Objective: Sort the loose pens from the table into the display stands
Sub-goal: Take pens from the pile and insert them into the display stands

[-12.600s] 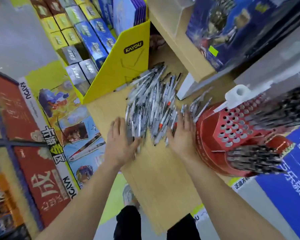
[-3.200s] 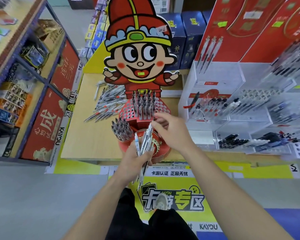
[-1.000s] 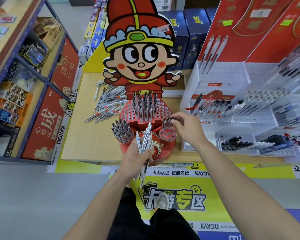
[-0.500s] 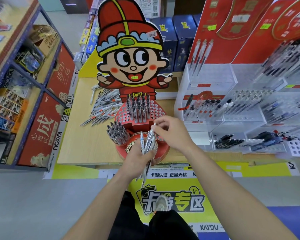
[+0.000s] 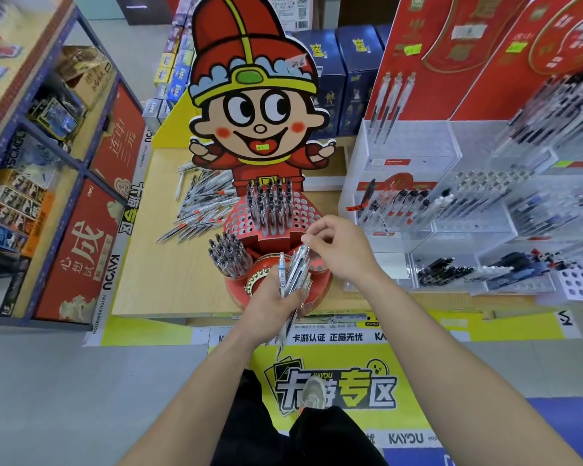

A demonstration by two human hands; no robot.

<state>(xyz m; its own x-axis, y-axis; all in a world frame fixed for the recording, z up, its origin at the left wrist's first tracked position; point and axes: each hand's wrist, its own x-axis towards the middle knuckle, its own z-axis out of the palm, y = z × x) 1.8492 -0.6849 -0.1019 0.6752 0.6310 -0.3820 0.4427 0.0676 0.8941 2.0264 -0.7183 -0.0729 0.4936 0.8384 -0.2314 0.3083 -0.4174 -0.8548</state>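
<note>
My left hand (image 5: 272, 299) grips a bundle of clear pens (image 5: 292, 275) upright in front of the red display stand (image 5: 285, 230). My right hand (image 5: 339, 250) pinches the top of one pen in that bundle. The stand has a cartoon-figure back board (image 5: 254, 105), a perforated upper tier with several pens standing in it, and a lower left cup (image 5: 229, 258) packed with pens. A pile of loose pens (image 5: 199, 210) lies on the wooden table (image 5: 169, 264) to the left of the stand, behind it.
Clear acrylic pen racks (image 5: 451, 213) with red header cards stand right of the red stand. Blue boxes (image 5: 337, 82) sit behind the board. A shelf unit with boxed goods (image 5: 41, 156) lines the left aisle. Yellow floor signage (image 5: 334, 391) lies at my feet.
My right hand came back from the small right-hand cup of the stand to the bundle and now pinches a pen at its top. My left hand keeps the bundle in place.
</note>
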